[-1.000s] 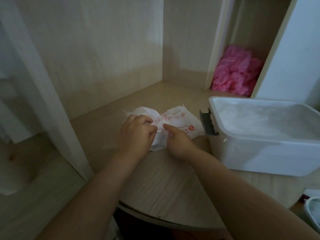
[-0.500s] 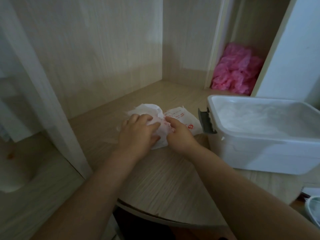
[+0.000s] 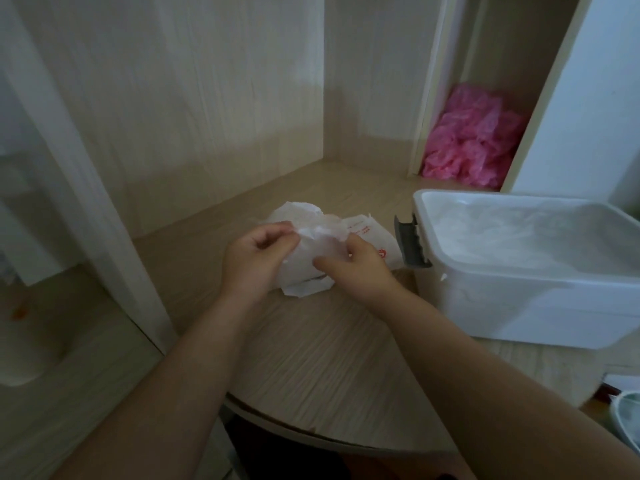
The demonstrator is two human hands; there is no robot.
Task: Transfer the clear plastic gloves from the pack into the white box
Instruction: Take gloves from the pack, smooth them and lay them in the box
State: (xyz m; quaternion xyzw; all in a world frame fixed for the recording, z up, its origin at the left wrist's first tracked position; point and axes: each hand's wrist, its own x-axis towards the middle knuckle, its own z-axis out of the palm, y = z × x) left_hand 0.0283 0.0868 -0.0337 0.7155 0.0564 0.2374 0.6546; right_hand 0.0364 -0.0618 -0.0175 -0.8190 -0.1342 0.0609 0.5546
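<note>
In the head view, the white box (image 3: 519,306) stands open on the wooden tabletop (image 3: 311,358), its grey latch (image 3: 410,245) hanging on the end wall that faces the work, probably so that a handful has only a short way to go. Just beside that latched end lies the pack (image 3: 375,237), a flat white sleeve with red print, its far end almost touching the latch. The right hand (image 3: 356,268) rests on the pack with its fingers curled into the open end and the thumb stretched out toward the person; this looks like a hold meant to keep the sleeve from sliding. The left hand (image 3: 256,261), farther from the box, pinches the clear plastic gloves (image 3: 304,230) between thumb and curled fingertips, apparently to draw them out away from the box. The gloves show as a thin, crumpled, milky-clear wad bulging from the pack, with a loose flap spread on the tabletop below both hands. Inside the box there is a pale, crinkled sheen, likely film already lying there. Behind the box, in a cubby, sits a pink plastic heap (image 3: 474,140).
</note>
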